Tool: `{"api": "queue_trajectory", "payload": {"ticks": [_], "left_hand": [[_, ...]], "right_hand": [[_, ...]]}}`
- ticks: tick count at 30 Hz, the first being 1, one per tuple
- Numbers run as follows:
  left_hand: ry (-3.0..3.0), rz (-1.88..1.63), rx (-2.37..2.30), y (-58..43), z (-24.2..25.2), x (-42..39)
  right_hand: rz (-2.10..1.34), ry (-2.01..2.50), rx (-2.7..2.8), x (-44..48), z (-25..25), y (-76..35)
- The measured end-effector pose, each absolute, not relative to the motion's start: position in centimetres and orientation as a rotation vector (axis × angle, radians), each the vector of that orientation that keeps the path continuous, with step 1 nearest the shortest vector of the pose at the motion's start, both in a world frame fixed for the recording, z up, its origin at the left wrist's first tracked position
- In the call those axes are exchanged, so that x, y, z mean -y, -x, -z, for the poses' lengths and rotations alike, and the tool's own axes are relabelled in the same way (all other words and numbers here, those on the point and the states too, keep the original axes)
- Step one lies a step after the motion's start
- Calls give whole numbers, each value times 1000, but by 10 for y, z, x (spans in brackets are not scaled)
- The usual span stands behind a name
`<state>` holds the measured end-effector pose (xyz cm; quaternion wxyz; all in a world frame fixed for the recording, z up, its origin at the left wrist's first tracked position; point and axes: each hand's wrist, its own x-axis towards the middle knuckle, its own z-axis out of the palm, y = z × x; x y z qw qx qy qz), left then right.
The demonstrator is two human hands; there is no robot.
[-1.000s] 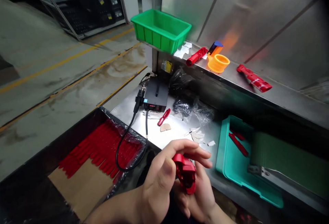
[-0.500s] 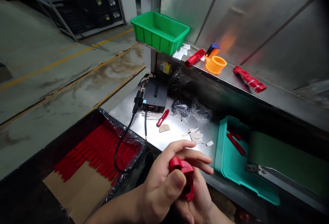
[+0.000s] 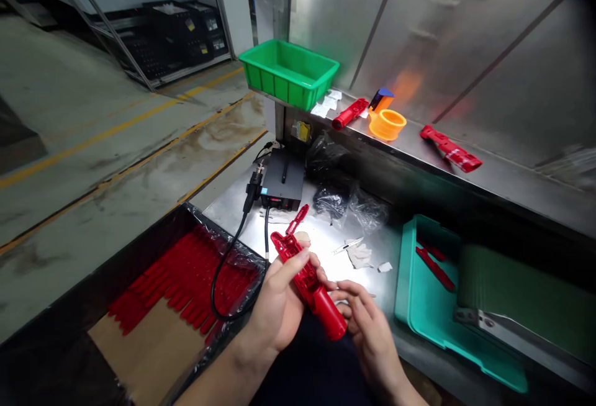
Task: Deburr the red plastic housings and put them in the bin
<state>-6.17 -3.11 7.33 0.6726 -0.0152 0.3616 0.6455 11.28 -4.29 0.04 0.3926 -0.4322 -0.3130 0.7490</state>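
My left hand (image 3: 282, 294) is closed around a long red plastic housing (image 3: 321, 300), its thumb lying across the ribbed, open side. The housing tilts, with its smooth tubular end toward me and its narrow end pointing at the bench. Close beside the tubular end is my right hand (image 3: 365, 325), its fingers loosely bent and a little apart; whether the fingertips touch the housing is hard to see. Beyond my left hand, a slimmer red part (image 3: 298, 218) lies on the metal bench (image 3: 335, 263), partly behind the held housing.
A black heat-tool station (image 3: 283, 176) with a cable loop stands at the back. To the left, a lined box (image 3: 195, 210) holds many red parts. At right are a teal tray (image 3: 410, 275) and green conveyor belt (image 3: 526, 294). The shelf carries a green bin (image 3: 284, 83).
The red housing has turned from end-on between both hands to lengthwise in my left hand. My right hand has moved off to the right, and the view has shifted slightly.
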Motion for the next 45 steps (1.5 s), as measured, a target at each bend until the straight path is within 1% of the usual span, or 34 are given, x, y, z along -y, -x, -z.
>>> {"api": "queue_trajectory", "payload": {"ticks": [3,7,10,13,17,24,29,36,45], "left_hand": [[85,-1415,-767,62,-81,28],[96,-1356,-722,55,-92,23],[83,-1336,-717,46,-98,17],[60,-1396,-740,33,-104,10],[-4,-1516,-718,11,-113,2],[-213,-1547,-786,-21,-126,-14],[-266,-1525,-843,-35,-127,-24],[-338,-1532,-795,-40,-128,-25],[-324,-1643,-770,-23,-137,6]], "right_hand": [[-1612,1171,957,37,2,-131],[-1446,989,1103,32,-6,-148],[-1256,869,1373,32,-18,-159],[-1014,796,1579,31,-27,-168],[-791,740,1663,22,-30,-175],[-805,778,1429,-6,-47,-189],[-840,791,1359,-18,-60,-204],[-603,661,1610,-34,-66,-219],[-592,487,1736,-33,-75,-205]]}}
